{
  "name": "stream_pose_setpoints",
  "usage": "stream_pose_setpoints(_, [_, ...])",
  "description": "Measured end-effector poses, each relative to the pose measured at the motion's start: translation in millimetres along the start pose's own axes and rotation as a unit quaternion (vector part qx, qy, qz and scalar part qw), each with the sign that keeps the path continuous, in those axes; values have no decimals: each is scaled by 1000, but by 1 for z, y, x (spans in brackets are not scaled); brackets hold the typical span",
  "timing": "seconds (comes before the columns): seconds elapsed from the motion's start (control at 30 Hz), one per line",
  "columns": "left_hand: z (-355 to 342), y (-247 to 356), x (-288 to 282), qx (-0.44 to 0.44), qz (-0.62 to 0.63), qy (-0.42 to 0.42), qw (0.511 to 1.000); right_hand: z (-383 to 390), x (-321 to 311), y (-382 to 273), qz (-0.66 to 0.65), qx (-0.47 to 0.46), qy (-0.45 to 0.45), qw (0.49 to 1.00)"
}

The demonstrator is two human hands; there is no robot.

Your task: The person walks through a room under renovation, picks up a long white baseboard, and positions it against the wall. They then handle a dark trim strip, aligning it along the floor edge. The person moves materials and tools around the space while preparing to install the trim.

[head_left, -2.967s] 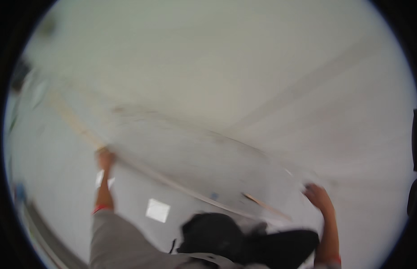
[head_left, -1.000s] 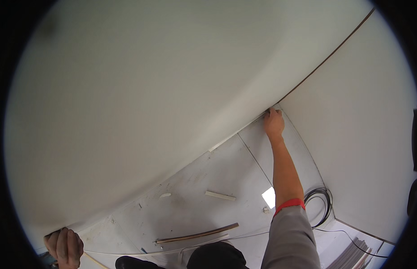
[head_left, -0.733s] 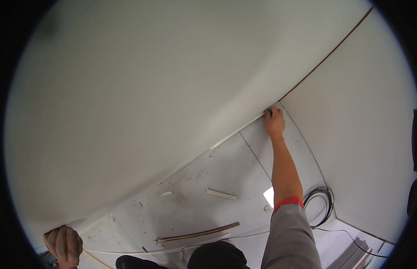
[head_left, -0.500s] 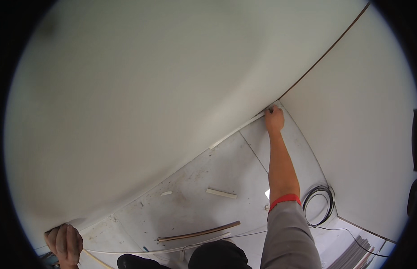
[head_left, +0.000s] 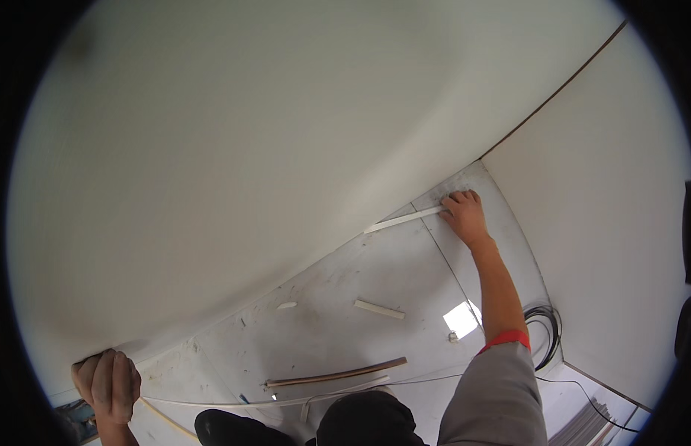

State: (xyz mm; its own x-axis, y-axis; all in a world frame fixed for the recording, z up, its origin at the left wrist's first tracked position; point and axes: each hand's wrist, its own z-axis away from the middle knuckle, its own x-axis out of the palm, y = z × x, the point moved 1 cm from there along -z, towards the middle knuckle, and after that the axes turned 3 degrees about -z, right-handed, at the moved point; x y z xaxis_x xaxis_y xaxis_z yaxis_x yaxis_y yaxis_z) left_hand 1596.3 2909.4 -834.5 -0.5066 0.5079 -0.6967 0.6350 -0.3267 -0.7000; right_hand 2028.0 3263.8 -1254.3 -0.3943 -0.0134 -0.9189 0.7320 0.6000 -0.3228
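My right hand [head_left: 466,215] is low on the grey floor near the corner, its fingers closed on one end of a thin white strip [head_left: 401,221]. The strip's other end lies at the foot of a large pale panel [head_left: 234,149]. At the lower left, my left hand [head_left: 107,386] is closed, fingers curled, against the panel's side. A dark gap shows above its knuckles; what it grips, if anything, is hidden.
On the floor lie a short pale offcut [head_left: 380,308], a brown strip [head_left: 336,372] and a bright white square [head_left: 461,320]. A coil of black cable [head_left: 550,336] rests beside the right-hand wall [head_left: 606,208]. Stacked grey strips [head_left: 581,425] are at lower right.
My right hand has drawn back from the corner with the strip, whose held end now stands away from the panel's foot. My left hand stays closed at the panel.
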Motion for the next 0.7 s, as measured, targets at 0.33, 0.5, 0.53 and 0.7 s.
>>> stream_pose_setpoints(0.33, [-11, 0, 3, 3, 9, 25, 1000, 178, 9, -127, 43, -26, -254, 966])
stream_pose_setpoints(0.5, [-8, -3, 6, 7, 19, 73, 997, 191, -8, -113, -37, 77, -141, 986])
stream_pose_setpoints(0.53, [-8, -3, 6, 13, 22, 72, 997, 182, -12, -95, -30, 113, -101, 988])
stream_pose_setpoints(0.7, [-1, -3, 10, 15, 32, 65, 997, 128, -20, -2, 81, 235, 48, 968])
